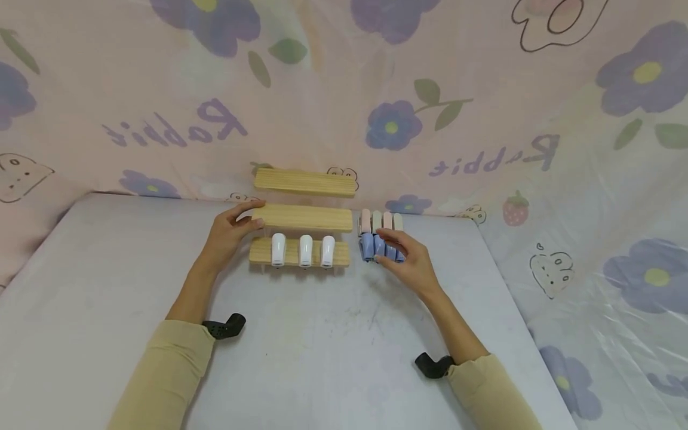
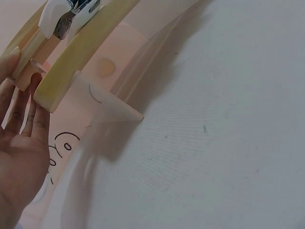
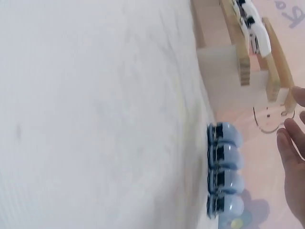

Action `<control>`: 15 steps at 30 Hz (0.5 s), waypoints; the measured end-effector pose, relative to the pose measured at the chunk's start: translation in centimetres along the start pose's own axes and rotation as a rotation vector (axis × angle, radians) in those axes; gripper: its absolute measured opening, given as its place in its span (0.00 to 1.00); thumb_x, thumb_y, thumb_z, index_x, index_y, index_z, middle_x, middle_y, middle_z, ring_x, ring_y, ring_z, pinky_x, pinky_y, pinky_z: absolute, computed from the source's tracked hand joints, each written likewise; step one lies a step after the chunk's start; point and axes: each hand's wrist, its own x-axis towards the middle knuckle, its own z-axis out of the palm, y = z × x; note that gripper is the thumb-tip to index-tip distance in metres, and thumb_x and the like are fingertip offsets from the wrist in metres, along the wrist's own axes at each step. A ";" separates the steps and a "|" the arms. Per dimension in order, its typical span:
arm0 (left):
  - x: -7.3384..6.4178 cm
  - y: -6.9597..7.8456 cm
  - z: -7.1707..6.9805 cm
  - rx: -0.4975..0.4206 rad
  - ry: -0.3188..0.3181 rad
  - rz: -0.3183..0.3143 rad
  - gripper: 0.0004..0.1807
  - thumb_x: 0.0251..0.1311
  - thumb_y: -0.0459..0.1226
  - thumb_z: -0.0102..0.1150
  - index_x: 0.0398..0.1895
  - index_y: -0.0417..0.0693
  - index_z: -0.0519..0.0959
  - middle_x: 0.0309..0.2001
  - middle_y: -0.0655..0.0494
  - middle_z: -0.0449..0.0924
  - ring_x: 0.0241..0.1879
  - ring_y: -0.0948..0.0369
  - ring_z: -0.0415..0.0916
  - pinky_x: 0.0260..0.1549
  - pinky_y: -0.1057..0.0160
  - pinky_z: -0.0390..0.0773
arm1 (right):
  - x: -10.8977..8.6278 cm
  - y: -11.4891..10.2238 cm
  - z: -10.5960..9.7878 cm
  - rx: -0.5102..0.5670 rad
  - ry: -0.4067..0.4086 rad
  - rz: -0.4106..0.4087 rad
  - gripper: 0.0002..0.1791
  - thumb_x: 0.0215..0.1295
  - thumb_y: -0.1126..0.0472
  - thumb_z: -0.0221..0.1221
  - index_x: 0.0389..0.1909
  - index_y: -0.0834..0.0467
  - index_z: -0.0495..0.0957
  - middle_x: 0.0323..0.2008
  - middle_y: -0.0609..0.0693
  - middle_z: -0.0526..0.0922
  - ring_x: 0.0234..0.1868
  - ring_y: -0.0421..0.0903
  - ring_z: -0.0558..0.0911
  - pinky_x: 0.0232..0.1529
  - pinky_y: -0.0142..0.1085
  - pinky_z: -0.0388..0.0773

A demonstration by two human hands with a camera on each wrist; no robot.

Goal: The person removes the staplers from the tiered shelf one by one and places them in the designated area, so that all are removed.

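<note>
A three-tier wooden display stand (image 1: 308, 218) on clear supports stands at the back of the table. Three white mini staplers (image 1: 306, 251) sit on its lowest tier. My left hand (image 1: 223, 237) holds the left end of the middle tier between thumb and fingers; the left wrist view shows this hand (image 2: 26, 148) beside the tier ends. Right of the stand is a row of several blue mini staplers (image 1: 379, 246). Above them hovers my right hand (image 1: 411, 263), thumb and fingers apart. In the right wrist view, a gap separates that hand (image 3: 295, 162) from the blue staplers (image 3: 225, 169).
Behind the blue row stand several pink and pale green staplers (image 1: 382, 221). A flower-printed cloth (image 1: 322, 107) hangs just behind the stand. White covering lies over the table (image 1: 301, 358). Black wrist cameras (image 1: 228, 326) sit on both forearms.
</note>
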 end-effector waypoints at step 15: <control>0.1 0.1 0.0 -0.020 -0.002 -0.009 0.23 0.65 0.31 0.63 0.64 0.41 0.75 0.67 0.53 0.69 0.47 0.62 0.77 0.48 0.73 0.78 | 0.9 -1.5 3.3 0.050 -0.089 -0.073 0.29 0.55 0.77 0.68 0.59 0.76 0.72 0.57 0.70 0.76 0.58 0.65 0.76 0.60 0.52 0.74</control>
